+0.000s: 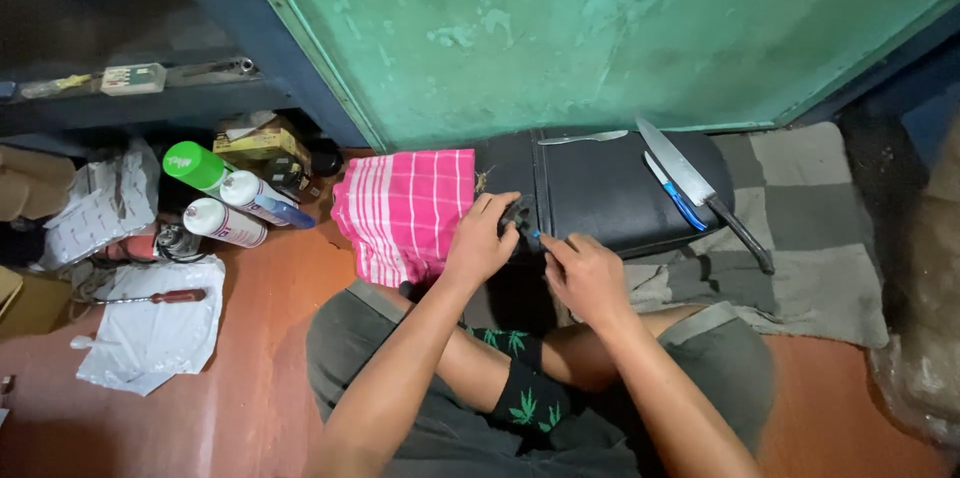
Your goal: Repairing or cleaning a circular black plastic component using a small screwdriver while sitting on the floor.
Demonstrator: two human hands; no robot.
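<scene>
Small dark object (517, 215) sits on the black case (600, 188), pinched by left hand (480, 243); right hand (585, 273), at five o'clock, clamps a blue-tipped tool (537, 234) that could slip and jab fingers.

A worn green wall (600, 28) with flaking paint fills the top, edged by a dark blue frame (270, 38). The floor (250, 378) is glossy reddish-brown. A grey checked mat (810, 238) lies along the wall at the right. At the left, a dark shelf (120, 98) carries small clutter; beneath it stand 3 spray cans (225, 198), boxes (255, 143) and white papers (155, 328). The light is dim and even.
</scene>
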